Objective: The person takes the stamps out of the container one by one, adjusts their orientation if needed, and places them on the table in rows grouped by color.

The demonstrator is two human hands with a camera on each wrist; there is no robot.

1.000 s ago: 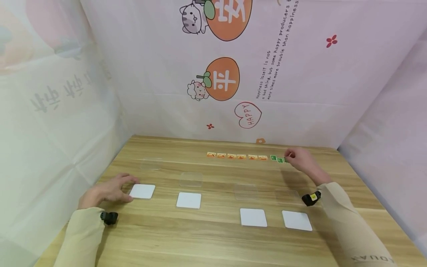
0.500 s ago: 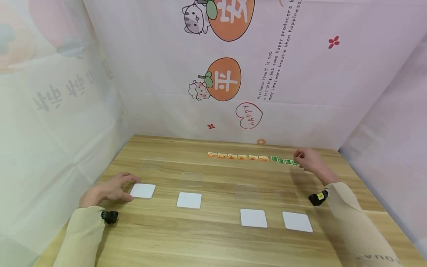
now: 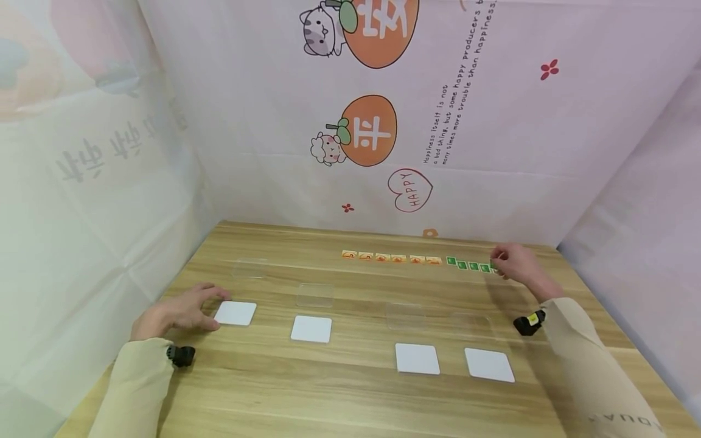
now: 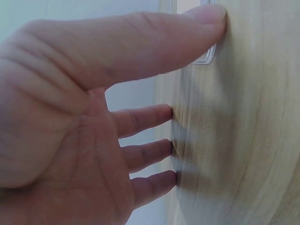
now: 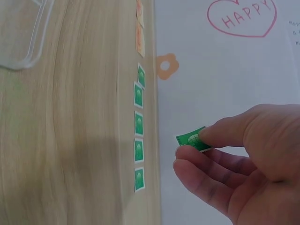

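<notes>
Between thumb and fingers, my right hand (image 3: 517, 266) pinches a green stamp (image 5: 187, 138) with a pale globe-like design, above the far right of the table. Beside it, a row of green stamps (image 5: 138, 124) lies on the wood, continuing a line of orange-and-yellow stamps (image 3: 383, 258). On the left, my left hand (image 3: 177, 313) rests on the table with fingers spread and relaxed around the near side of a white card (image 3: 235, 313). Its thumb lies close to the card's edge; whether they touch I cannot tell. Nothing is held in it.
Three more white cards, including the middle-left one (image 3: 311, 329), lie across the table. Behind the cards sit several clear plastic rectangles, one of them (image 3: 314, 295) at middle left. Printed cloth (image 3: 263, 182) hangs at the table's back and sides.
My right hand has moved rightward along the row, and more green stamps now lie on the table to its left. The left hand has stayed in place.
</notes>
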